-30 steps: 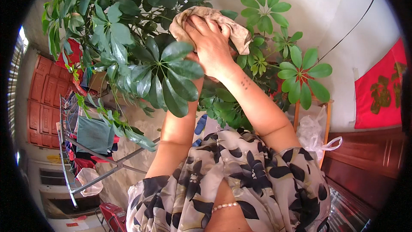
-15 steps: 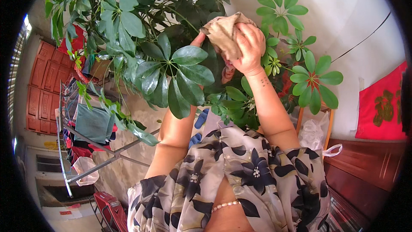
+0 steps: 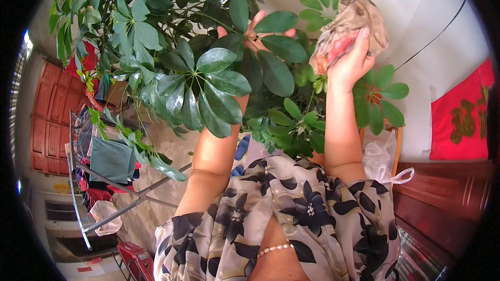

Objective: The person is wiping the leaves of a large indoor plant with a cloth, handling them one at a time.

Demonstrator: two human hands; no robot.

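Grips a crumpled beige cloth in the right hand at the upper right of the frame, laying the thumb along its reddish patch and hiding most of the other fingers behind the fabric. Holds this bundle up before the pale wall, near a light green leaf whorl and well apart from the other hand. Spreads the left hand at the upper centre, behind a dark green leaf whorl of the umbrella plant, showing fingertips between and beyond the leaflets. Cannot tell about contact between palm and leaf. Passes the left forearm behind a glossier whorl. Wears a flowered blouse, lower centre. Has a drying rack at the left.
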